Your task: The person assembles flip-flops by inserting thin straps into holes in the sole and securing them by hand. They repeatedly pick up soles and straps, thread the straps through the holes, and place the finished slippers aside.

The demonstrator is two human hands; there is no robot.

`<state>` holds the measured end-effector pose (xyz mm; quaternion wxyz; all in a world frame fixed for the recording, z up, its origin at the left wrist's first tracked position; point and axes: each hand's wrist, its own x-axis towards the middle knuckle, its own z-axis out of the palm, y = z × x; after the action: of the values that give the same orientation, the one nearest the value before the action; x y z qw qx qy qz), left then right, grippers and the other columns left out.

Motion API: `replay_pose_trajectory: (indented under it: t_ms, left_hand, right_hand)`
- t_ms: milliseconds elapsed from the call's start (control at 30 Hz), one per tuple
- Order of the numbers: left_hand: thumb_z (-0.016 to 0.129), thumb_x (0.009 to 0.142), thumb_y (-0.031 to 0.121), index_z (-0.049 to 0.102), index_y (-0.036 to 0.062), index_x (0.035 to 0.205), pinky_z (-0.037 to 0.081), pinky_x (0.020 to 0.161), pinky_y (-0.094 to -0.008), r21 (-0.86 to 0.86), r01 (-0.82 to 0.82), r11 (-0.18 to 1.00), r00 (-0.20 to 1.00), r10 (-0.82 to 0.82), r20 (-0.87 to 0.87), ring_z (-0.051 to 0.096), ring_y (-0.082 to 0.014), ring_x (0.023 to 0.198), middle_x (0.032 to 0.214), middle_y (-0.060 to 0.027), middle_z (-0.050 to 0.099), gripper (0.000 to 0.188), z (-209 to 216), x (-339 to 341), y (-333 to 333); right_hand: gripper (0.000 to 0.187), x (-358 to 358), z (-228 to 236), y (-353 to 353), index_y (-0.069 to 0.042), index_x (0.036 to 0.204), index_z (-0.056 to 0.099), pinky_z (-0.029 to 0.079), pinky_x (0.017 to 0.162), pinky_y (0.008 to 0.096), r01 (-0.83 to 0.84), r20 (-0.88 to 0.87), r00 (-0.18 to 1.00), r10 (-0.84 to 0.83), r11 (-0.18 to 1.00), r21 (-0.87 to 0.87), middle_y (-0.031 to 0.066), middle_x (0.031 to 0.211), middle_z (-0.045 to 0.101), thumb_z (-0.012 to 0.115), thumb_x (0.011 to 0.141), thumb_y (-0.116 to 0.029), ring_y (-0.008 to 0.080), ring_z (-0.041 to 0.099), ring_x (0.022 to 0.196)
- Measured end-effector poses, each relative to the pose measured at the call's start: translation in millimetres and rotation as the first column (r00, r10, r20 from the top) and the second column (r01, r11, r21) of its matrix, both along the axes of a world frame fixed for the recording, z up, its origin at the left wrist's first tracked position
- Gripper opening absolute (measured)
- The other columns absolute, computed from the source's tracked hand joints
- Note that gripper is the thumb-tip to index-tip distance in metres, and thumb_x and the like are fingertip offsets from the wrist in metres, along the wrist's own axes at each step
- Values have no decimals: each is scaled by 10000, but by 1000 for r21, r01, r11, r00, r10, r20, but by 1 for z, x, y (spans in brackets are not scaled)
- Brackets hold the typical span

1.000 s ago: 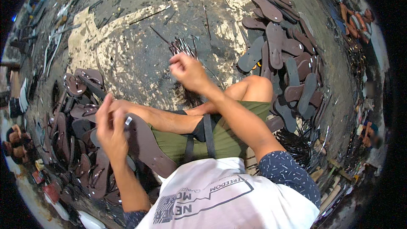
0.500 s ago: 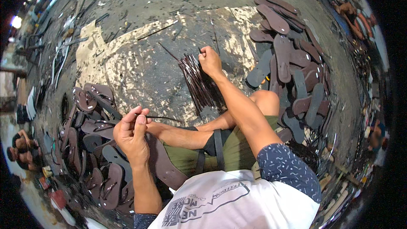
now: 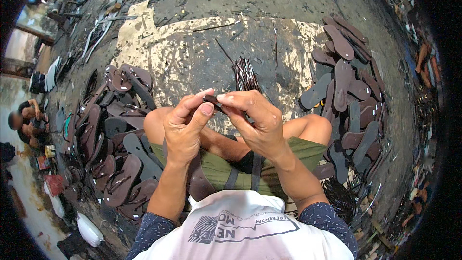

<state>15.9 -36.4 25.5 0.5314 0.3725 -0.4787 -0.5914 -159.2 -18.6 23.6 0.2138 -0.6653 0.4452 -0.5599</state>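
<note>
Over my lap my two hands meet at a dark brown flip-flop strap [image 3: 211, 99]. The fingertips of my left hand [image 3: 184, 127] pinch it from one side. Thumb and fingers of my right hand [image 3: 260, 124] close on its other side; part of the strap is hidden behind them. A brown flip-flop sole [image 3: 198, 179] lies on my lap beside my left forearm. Just beyond my right hand, a bundle of glossy dark straps [image 3: 246, 73] rests on the floor sheet, its near end covered by the hand.
A pile of strapped brown flip-flops [image 3: 126, 179] spreads on my left. Brown and grey soles without straps [image 3: 343, 84] are heaped on my right. Dark strands [image 3: 340, 197] lie near my right elbow. Another person [image 3: 30, 124] sits at the far left.
My right hand has come back from the strap bundle to my left hand. The left hand has moved right and inward, and both now grip the strap. The view has shifted.
</note>
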Motion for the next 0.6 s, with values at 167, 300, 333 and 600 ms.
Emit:
replay_pose_trajectory:
  t_ms: [167, 300, 333, 600]
  left_hand:
    - [699, 951, 10, 706, -23, 1204, 564, 857, -254, -26, 33, 999, 997, -35, -70, 664, -126, 970, 1133, -85, 692, 256, 3, 1, 12]
    - [703, 952, 22, 709, -17, 1205, 543, 869, -254, -28, -10, 1000, 998, 8, -63, 656, -125, 967, 1126, -86, 694, 256, -3, -1, 19]
    - [705, 953, 31, 711, -15, 1204, 537, 871, -254, -36, -36, 999, 999, 35, -37, 655, -126, 965, 1126, -85, 695, 255, -3, -1, 21]
    - [797, 836, 295, 519, 77, 1463, 344, 1143, -502, -304, 209, 929, 166, 273, 948, 472, -383, 1357, 1508, -186, 470, 720, -32, 108, 11]
  right_hand:
    - [249, 4, 4, 14, -35, 1066, 710, 583, 766, 359, -55, 75, 996, 50, 996, 66, 127, 974, 718, 751, 825, 11, 268, 717, 880]
    - [215, 6, 10, 18, -21, 1032, 704, 577, 768, 350, -70, 98, 993, 62, 995, 77, 131, 942, 709, 768, 827, -20, 257, 716, 860]
    - [207, 7, 11, 18, -18, 1023, 702, 575, 768, 346, -70, 109, 992, 62, 995, 72, 131, 935, 708, 772, 828, -28, 252, 716, 856]
    - [104, -28, 75, 58, 23, 799, 646, 541, 594, 316, -485, 496, 736, 462, 870, -90, 140, 855, 692, 699, 886, 48, 198, 676, 694]
